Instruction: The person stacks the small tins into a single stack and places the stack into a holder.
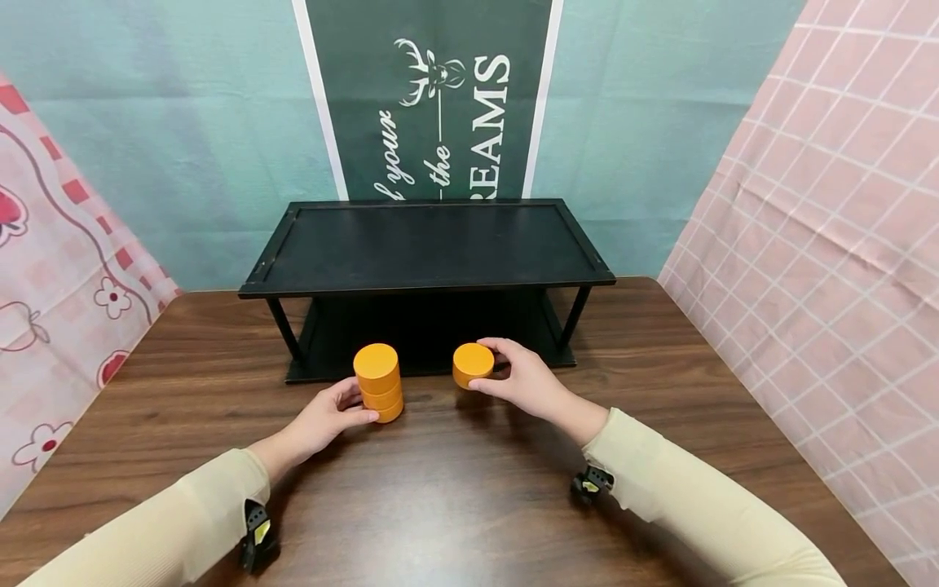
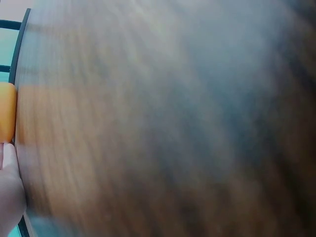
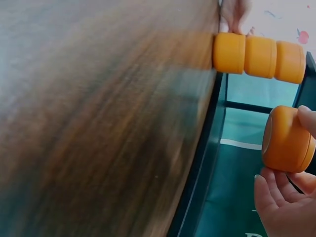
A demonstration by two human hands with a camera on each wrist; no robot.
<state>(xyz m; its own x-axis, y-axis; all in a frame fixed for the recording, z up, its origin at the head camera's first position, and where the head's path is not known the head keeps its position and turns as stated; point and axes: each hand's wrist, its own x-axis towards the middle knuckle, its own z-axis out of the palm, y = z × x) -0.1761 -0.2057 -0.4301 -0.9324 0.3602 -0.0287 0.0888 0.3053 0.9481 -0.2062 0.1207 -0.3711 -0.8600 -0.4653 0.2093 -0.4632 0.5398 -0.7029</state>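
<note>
Three short, round orange jars stand in a stack [image 1: 379, 385] on the table in the head view. Around its lower part lies my left hand [image 1: 328, 413], thumb in front and fingers at the side and behind. My right hand [image 1: 524, 379] pinches a fourth orange jar [image 1: 473, 364] between thumb and fingers, to the right of the stack. In the right wrist view this jar [image 3: 286, 139] is held off the table, its base and a seam showing. The left wrist view catches only a jar's edge [image 2: 7, 112] and part of the left hand.
A black two-level shelf [image 1: 433, 244] stands at the back of the brown wooden table [image 1: 440, 505], just behind both hands. Teal cloth [image 1: 645, 122] hangs behind it, with patterned pink cloths at both sides.
</note>
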